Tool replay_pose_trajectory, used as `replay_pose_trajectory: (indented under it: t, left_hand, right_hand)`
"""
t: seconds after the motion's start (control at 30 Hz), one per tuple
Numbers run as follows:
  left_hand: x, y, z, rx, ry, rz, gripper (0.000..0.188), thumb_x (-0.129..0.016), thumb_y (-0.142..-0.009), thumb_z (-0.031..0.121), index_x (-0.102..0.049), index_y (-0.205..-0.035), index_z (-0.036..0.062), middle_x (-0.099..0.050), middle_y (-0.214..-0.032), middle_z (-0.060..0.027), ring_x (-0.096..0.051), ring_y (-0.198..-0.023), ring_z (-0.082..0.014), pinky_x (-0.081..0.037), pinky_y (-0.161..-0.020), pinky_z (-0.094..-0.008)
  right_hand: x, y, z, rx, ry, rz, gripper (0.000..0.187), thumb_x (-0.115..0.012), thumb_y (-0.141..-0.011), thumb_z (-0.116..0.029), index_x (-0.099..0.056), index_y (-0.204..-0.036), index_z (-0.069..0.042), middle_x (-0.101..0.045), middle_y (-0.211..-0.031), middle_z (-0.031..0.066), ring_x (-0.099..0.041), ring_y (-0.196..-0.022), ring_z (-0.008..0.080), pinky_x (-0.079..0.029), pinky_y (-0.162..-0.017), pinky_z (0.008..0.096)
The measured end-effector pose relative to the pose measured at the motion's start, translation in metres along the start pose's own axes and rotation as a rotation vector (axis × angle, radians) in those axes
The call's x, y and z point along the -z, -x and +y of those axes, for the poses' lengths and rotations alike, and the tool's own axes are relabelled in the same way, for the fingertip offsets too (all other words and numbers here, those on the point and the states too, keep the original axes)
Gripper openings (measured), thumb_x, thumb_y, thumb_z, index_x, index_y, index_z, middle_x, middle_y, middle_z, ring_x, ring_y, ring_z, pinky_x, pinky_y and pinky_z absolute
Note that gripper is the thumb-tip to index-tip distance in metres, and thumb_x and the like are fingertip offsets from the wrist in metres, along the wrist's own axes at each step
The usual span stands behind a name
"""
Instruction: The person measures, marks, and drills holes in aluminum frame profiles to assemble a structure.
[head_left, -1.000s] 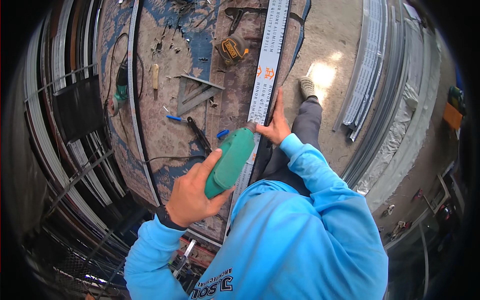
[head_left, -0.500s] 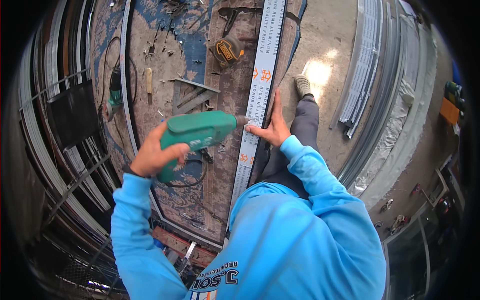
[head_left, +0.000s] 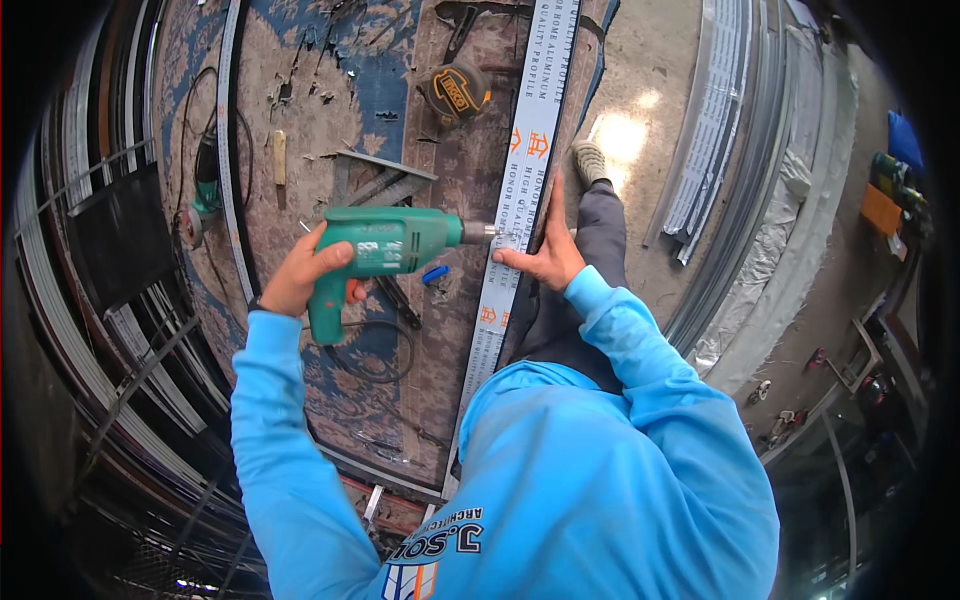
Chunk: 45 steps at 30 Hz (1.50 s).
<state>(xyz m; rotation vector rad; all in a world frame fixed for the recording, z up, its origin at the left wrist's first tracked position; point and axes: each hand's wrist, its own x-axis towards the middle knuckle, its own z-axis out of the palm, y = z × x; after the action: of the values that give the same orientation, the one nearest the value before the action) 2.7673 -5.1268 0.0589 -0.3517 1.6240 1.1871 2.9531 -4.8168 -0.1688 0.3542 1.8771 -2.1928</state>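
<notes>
A green corded power drill lies level in my left hand, with the fingers wrapped round its handle. Its chuck points right, and the bit meets or nearly meets the face of a long aluminium profile covered in white printed film. Just right of the bit, my right hand grips that profile, thumb on the face and fingers along the far side. Below the drill body are a small blue plastic piece and a black-handled tool, partly hidden.
A worn patterned carpet carries a metal set square, a yellow-black tape measure, a wood strip and a green angle grinder. Another long profile lies at left. Stacked profiles line the floor at right.
The drill has turned so its side faces up, and the blur on it is gone. The small blue piece now shows below it. My right hand keeps its place on the profile.
</notes>
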Motion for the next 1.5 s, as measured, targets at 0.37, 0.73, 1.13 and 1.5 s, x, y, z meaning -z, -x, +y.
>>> replay_pose_trajectory:
  t: [0.37,0.73,1.13,1.5]
  left_hand:
    - [-0.064,0.042,0.035,-0.088,-0.210,0.115,0.070,-0.081,-0.097,0.042,-0.054,-0.147,0.0008,-0.074,-0.104,-0.0136,-0.075,-0.079,-0.0206,-0.063,-0.071,-0.0338]
    - [-0.156,0.111,0.070,-0.450,-0.869,0.144,0.078,-0.088,-0.089,0.019,-0.051,-0.156,0.0016,-0.077,-0.121,-0.0237,-0.079,-0.111,-0.0360,-0.061,-0.092,-0.0413]
    - [-0.164,0.097,0.071,-0.474,-0.963,0.131,0.078,-0.087,-0.087,0.017,-0.051,-0.154,0.0002,-0.077,-0.119,-0.0257,-0.079,-0.110,-0.0417,-0.062,-0.091,-0.0446]
    - [-0.154,0.085,0.075,-0.436,-0.953,0.074,0.077,-0.089,-0.086,0.017,-0.052,-0.152,0.0012,-0.076,-0.120,-0.0253,-0.078,-0.110,-0.0435,-0.062,-0.091,-0.0455]
  right_hand:
    - [-0.002,0.033,-0.039,0.123,0.429,0.342,0.137,-0.099,-0.081,-0.032,-0.001,-0.172,0.001,-0.029,-0.170,0.0257,-0.040,-0.153,0.0364,-0.037,-0.126,0.0466]
    - [-0.057,0.068,-0.164,-0.446,-1.222,-0.462,0.083,-0.050,-0.108,-0.072,-0.035,-0.161,-0.010,-0.053,-0.152,0.0130,-0.061,-0.136,0.0282,-0.058,-0.104,0.0442]
    - [-0.056,0.058,-0.171,-0.530,-1.230,-0.315,0.077,-0.058,-0.107,-0.066,-0.051,-0.148,-0.001,-0.063,-0.137,0.0142,-0.070,-0.117,0.0225,-0.067,-0.085,0.0350]
    - [-0.065,0.055,-0.165,-0.541,-1.185,-0.264,0.078,-0.054,-0.107,-0.069,-0.051,-0.150,-0.004,-0.064,-0.138,0.0145,-0.069,-0.122,0.0255,-0.063,-0.099,0.0425]
